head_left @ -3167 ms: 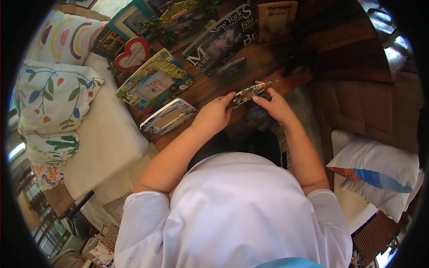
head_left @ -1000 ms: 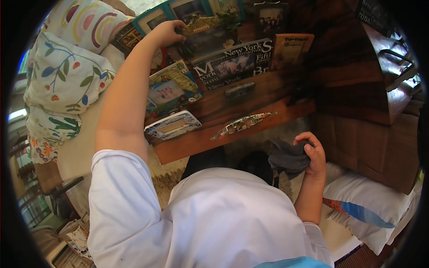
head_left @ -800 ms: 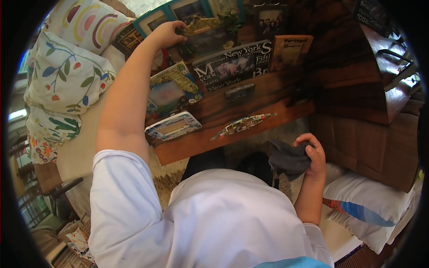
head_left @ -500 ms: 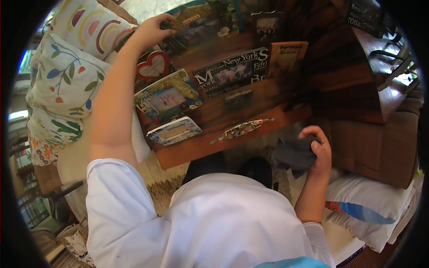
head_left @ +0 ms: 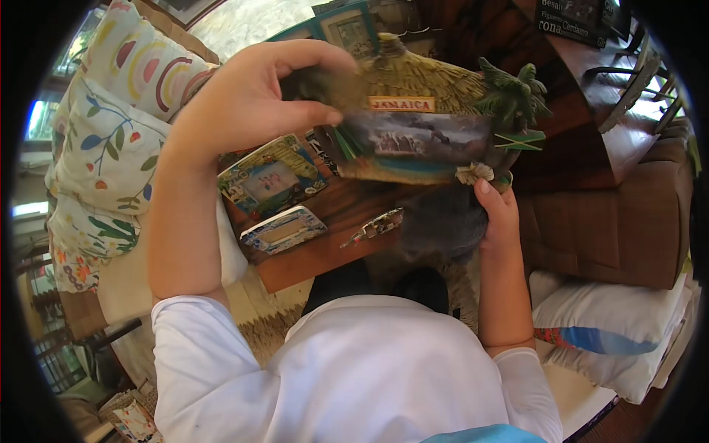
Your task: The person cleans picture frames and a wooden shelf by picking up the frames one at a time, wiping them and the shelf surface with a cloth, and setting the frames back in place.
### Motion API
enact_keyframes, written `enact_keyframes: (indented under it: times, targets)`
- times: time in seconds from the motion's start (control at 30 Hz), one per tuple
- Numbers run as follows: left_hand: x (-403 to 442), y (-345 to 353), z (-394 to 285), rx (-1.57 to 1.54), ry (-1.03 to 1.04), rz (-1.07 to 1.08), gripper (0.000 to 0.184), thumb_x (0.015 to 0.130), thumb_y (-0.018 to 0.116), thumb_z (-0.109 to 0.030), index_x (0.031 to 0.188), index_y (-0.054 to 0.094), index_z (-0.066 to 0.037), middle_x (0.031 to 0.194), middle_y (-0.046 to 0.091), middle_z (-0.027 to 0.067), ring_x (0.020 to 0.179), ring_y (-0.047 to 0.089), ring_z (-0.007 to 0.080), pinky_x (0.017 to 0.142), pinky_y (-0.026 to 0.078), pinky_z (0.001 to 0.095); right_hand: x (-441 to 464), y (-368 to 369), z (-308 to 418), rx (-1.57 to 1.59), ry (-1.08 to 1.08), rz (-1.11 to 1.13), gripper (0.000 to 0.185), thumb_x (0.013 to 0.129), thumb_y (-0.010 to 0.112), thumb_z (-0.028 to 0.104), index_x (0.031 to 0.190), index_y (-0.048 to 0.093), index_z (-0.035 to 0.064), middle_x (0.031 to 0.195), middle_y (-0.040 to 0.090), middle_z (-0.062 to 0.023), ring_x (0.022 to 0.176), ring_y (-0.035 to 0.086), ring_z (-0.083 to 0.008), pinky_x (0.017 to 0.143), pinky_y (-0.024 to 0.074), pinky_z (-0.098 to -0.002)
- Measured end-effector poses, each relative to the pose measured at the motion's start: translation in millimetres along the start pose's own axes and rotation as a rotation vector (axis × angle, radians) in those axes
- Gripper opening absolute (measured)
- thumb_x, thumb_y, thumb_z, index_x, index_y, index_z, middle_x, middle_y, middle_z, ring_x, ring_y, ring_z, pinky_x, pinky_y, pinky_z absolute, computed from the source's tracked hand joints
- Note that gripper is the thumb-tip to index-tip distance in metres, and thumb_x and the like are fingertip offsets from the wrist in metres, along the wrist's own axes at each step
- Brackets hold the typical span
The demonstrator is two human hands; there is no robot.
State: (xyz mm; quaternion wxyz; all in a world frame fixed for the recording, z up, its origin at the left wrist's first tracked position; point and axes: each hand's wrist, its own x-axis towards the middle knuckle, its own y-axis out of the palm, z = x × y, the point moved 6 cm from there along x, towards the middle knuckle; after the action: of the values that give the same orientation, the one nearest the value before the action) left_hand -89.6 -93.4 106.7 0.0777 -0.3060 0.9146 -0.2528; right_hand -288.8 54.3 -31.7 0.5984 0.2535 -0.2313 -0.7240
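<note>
A sculpted picture frame [head_left: 432, 136] marked "JAMAICA", with a thatched roof, palm tree and flower, is raised above the table. My left hand [head_left: 251, 92] grips its upper left side, thumb in front; the fingertips are blurred. At the lower right corner my right hand [head_left: 498, 210] pinches the same frame, its thumb beside the flower. A dark grey cloth [head_left: 443, 225] hangs from this right hand, under the frame. Below lie a colourful picture frame [head_left: 273, 179], a small blue-and-white frame [head_left: 284, 229] and a slim boat-shaped ornament [head_left: 373, 227], partly covered by the cloth.
The dark wooden table [head_left: 292, 269] has a teal frame [head_left: 347, 33] at its far side. Patterned cushions [head_left: 118, 140] line the left. To the right stand a brown padded seat [head_left: 591, 214], more cushions [head_left: 605, 325] and a dark lettered frame [head_left: 572, 21].
The Jamaica frame has come off the table's far side toward me, in my left hand. My right hand has risen with the cloth and taken the frame's lower right corner.
</note>
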Motion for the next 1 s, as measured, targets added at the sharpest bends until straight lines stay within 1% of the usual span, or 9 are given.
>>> enact_keyframes:
  times: [0.07, 0.17, 0.23, 0.43, 0.6, 0.73, 0.87, 0.93, 1.0]
  targets:
    - [4, 10, 3, -0.046, 0.062, -0.085, 0.051, 0.074, 0.069, 0.002, 0.121, 0.051, -0.001, 0.112, 0.058, 0.0060, 0.102, 0.054, 0.0122, 0.086, 0.046, 0.0265, -9, -11, -5, 0.111, 0.110, -0.170, 0.042, 0.082, 0.061, 0.017, 0.120, 0.051, 0.0016, 0.108, 0.059, -0.0110, 0.097, 0.059, -0.0207, 0.085, 0.0473, -0.0331]
    - [1, 33, 34, -0.515, 0.014, -0.341, 0.048, 0.080, 0.067, -0.014, 0.124, 0.050, -0.004, 0.115, 0.058, 0.0072, 0.107, 0.053, 0.0160, 0.088, 0.046, 0.0312, -14, -11, -7, 0.277, 0.240, -0.300, 0.039, 0.083, 0.060, 0.022, 0.116, 0.053, 0.0024, 0.102, 0.061, -0.0100, 0.090, 0.061, -0.0201, 0.079, 0.0499, -0.0326]
    - [-10, 71, 70, -1.248, -0.246, -0.301, 0.043, 0.083, 0.067, -0.018, 0.120, 0.050, -0.006, 0.110, 0.060, 0.0055, 0.099, 0.057, 0.0162, 0.085, 0.048, 0.0324, -10, -13, -9, 0.291, 0.286, -0.311, 0.037, 0.084, 0.059, 0.026, 0.114, 0.055, 0.0039, 0.100, 0.062, -0.0101, 0.088, 0.062, -0.0216, 0.078, 0.0507, -0.0337]
    - [-12, 100, 98, -1.333, -0.338, -0.457, 0.040, 0.091, 0.054, -0.033, 0.118, 0.052, -0.003, 0.111, 0.061, 0.0099, 0.099, 0.060, 0.0218, 0.087, 0.048, 0.0372, -1, -16, -8, 0.069, 0.234, -0.257, 0.035, 0.086, 0.058, 0.031, 0.112, 0.056, 0.0063, 0.100, 0.062, -0.0111, 0.089, 0.062, -0.0243, 0.078, 0.0515, -0.0354]
    - [-23, 89, 110, -1.391, -0.329, -0.528, 0.037, 0.087, 0.063, -0.028, 0.115, 0.051, -0.007, 0.110, 0.059, 0.0058, 0.099, 0.057, 0.0193, 0.084, 0.048, 0.0370, -7, -42, 16, -0.227, 0.083, -0.252, 0.039, 0.086, 0.058, 0.033, 0.113, 0.052, 0.0057, 0.103, 0.060, -0.0102, 0.091, 0.061, -0.0227, 0.081, 0.0512, -0.0364]
    - [-22, 104, 108, -1.297, -0.322, -0.629, 0.037, 0.089, 0.058, -0.033, 0.113, 0.054, -0.005, 0.107, 0.062, 0.0079, 0.093, 0.061, 0.0195, 0.079, 0.051, 0.0355, -26, -23, 71, 0.043, -0.264, -0.178, 0.036, 0.088, 0.055, 0.029, 0.114, 0.051, 0.0042, 0.106, 0.059, -0.0100, 0.093, 0.060, -0.0216, 0.085, 0.0500, -0.0369]
    - [-25, 101, 120, -1.283, -0.392, -0.645, 0.037, 0.090, 0.056, -0.034, 0.111, 0.055, -0.004, 0.105, 0.063, 0.0083, 0.089, 0.063, 0.0192, 0.075, 0.053, 0.0349, 15, 26, 62, -0.296, -0.340, -0.146, 0.032, 0.085, 0.060, 0.007, 0.116, 0.053, 0.0024, 0.109, 0.058, -0.0080, 0.097, 0.058, -0.0147, 0.084, 0.0478, -0.0282]
    - [-23, 102, 110, -1.280, -0.343, -0.603, 0.040, 0.087, 0.062, -0.034, 0.112, 0.053, -0.004, 0.106, 0.061, 0.0066, 0.092, 0.060, 0.0181, 0.077, 0.051, 0.0346, 32, 48, 45, -1.033, -0.588, 0.013, 0.032, 0.080, 0.067, 0.012, 0.109, 0.058, 0.0056, 0.114, 0.056, -0.0107, 0.105, 0.054, -0.0224, 0.089, 0.0430, -0.0331]
    - [-23, 101, 98, -1.266, -0.325, -0.590, 0.041, 0.085, 0.065, -0.034, 0.111, 0.053, -0.004, 0.105, 0.060, 0.0057, 0.093, 0.059, 0.0174, 0.078, 0.051, 0.0342, 25, 78, 27, -1.558, -0.672, 0.001, 0.037, 0.075, 0.066, 0.010, 0.111, 0.057, 0.0067, 0.121, 0.051, -0.0154, 0.112, 0.047, -0.0321, 0.094, 0.0384, -0.0394]
